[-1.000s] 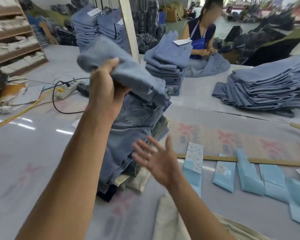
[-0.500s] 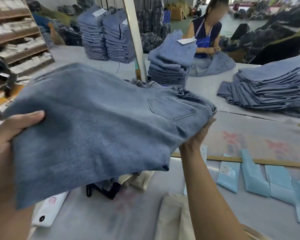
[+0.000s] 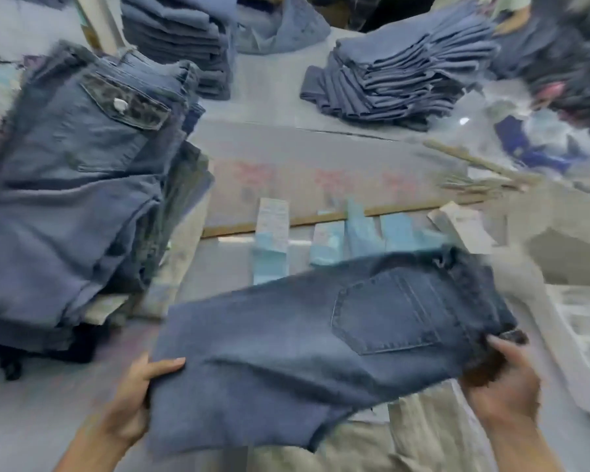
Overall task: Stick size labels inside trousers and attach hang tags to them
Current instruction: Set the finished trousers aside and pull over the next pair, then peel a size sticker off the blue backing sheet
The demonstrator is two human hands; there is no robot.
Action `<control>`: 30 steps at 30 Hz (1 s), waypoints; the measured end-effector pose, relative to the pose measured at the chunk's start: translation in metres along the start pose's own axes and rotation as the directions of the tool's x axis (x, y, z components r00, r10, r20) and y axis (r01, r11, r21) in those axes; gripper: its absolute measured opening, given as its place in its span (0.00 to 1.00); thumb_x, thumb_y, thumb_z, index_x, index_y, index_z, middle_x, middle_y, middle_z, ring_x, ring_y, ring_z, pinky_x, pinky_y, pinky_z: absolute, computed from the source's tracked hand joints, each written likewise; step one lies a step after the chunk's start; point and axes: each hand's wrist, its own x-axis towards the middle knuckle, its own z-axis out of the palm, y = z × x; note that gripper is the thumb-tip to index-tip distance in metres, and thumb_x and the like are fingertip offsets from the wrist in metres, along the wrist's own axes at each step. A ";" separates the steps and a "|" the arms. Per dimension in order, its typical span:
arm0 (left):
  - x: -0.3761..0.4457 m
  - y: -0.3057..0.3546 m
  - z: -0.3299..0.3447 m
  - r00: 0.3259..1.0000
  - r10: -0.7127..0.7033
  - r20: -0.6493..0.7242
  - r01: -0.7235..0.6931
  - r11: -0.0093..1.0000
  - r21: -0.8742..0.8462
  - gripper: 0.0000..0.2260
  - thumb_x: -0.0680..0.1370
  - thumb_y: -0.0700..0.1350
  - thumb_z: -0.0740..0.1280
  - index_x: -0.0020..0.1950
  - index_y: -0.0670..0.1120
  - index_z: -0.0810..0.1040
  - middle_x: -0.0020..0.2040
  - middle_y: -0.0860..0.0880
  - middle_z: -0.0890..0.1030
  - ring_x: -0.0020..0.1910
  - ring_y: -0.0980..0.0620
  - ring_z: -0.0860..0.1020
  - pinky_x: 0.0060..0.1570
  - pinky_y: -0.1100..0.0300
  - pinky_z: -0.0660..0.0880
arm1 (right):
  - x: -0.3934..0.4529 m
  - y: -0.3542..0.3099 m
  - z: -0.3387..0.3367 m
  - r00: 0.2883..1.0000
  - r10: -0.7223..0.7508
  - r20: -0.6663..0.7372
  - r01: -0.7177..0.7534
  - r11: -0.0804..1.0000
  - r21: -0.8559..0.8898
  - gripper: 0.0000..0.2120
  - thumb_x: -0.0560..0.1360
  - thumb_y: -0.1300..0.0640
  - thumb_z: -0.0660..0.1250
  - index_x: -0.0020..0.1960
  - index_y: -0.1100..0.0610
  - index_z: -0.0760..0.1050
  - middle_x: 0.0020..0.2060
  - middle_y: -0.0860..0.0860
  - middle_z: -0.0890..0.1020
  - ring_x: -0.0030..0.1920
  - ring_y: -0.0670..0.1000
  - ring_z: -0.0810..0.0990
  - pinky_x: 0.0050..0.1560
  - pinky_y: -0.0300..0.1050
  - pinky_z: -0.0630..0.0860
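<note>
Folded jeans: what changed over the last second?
The left hand lifted the folded jeans off the pile; the right hand, empty a second ago, took the waistband end. Both hands then brought them down and nearer, low over the table, in front of the label strips. Pile, strips and far stacks stayed put.

Folded blue denim trousers (image 3: 307, 352) lie flat, back pocket up, waistband to the right. Pale blue label strips (image 3: 327, 247) lie in a row just beyond them.
</note>
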 end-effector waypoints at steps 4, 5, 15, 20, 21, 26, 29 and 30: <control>0.026 -0.070 0.010 0.988 -0.090 -0.126 0.120 0.959 0.259 0.24 0.69 0.31 0.72 0.65 0.38 0.77 0.55 0.35 0.84 0.47 0.38 0.84 0.39 0.50 0.82 | -0.054 0.016 -0.093 0.871 0.343 -0.352 -0.419 0.892 -0.167 0.22 0.74 0.57 0.72 0.67 0.59 0.78 0.56 0.66 0.81 0.47 0.65 0.84 0.46 0.62 0.83; 0.031 -0.072 0.009 0.989 -0.059 -0.137 0.094 0.959 0.267 0.21 0.72 0.33 0.73 0.64 0.40 0.78 0.56 0.37 0.85 0.50 0.39 0.84 0.40 0.51 0.83 | -0.054 0.020 -0.101 0.831 0.352 -0.431 -0.457 0.874 -0.166 0.24 0.77 0.57 0.69 0.72 0.61 0.74 0.53 0.64 0.83 0.45 0.63 0.84 0.43 0.60 0.83; 0.014 -0.055 0.014 0.931 0.274 -0.242 -0.064 0.775 0.629 0.15 0.74 0.33 0.75 0.58 0.41 0.76 0.50 0.39 0.81 0.43 0.48 0.77 0.32 0.79 0.71 | -0.072 -0.014 -0.123 0.863 0.112 -0.493 -0.292 0.906 -0.305 0.21 0.73 0.59 0.71 0.66 0.57 0.78 0.61 0.60 0.83 0.59 0.62 0.83 0.54 0.60 0.82; 0.007 -0.081 0.043 0.927 0.251 -0.278 0.039 0.674 0.738 0.33 0.69 0.50 0.74 0.70 0.38 0.72 0.59 0.36 0.80 0.60 0.35 0.78 0.58 0.48 0.74 | -0.082 -0.003 -0.147 0.796 0.080 -0.600 -0.525 0.585 -0.618 0.24 0.70 0.49 0.75 0.63 0.51 0.75 0.60 0.54 0.80 0.56 0.55 0.80 0.50 0.52 0.80; 0.005 -0.079 0.054 0.899 0.338 -0.281 0.038 0.576 0.816 0.31 0.67 0.54 0.68 0.68 0.41 0.72 0.56 0.37 0.80 0.56 0.34 0.79 0.55 0.42 0.74 | -0.079 -0.006 -0.148 0.824 0.065 -0.563 -0.512 0.511 -0.690 0.25 0.68 0.46 0.75 0.63 0.49 0.75 0.59 0.51 0.81 0.55 0.52 0.81 0.45 0.46 0.80; 0.012 -0.090 0.130 0.628 0.761 0.163 -0.245 -0.004 0.969 0.26 0.72 0.50 0.62 0.67 0.40 0.74 0.62 0.34 0.75 0.54 0.31 0.75 0.52 0.36 0.72 | -0.059 -0.014 -0.138 0.937 0.109 -0.333 -0.350 0.260 -0.900 0.18 0.73 0.51 0.76 0.60 0.41 0.76 0.49 0.44 0.82 0.48 0.46 0.83 0.42 0.46 0.85; 0.017 -0.113 0.227 0.640 0.555 0.531 -0.654 0.032 0.755 0.23 0.79 0.52 0.61 0.72 0.44 0.73 0.67 0.43 0.77 0.65 0.38 0.76 0.66 0.41 0.72 | -0.055 -0.019 -0.125 0.959 0.120 -0.258 -0.284 0.490 -0.824 0.08 0.73 0.47 0.72 0.52 0.40 0.80 0.43 0.47 0.83 0.44 0.48 0.84 0.42 0.48 0.84; 0.019 -0.121 0.259 0.633 0.460 0.623 -0.722 0.060 0.689 0.24 0.80 0.55 0.62 0.74 0.46 0.72 0.70 0.46 0.76 0.69 0.43 0.74 0.70 0.46 0.70 | -0.056 -0.021 -0.121 0.954 0.147 -0.263 -0.299 0.564 -0.770 0.08 0.74 0.46 0.70 0.52 0.43 0.80 0.43 0.51 0.84 0.45 0.52 0.84 0.45 0.52 0.84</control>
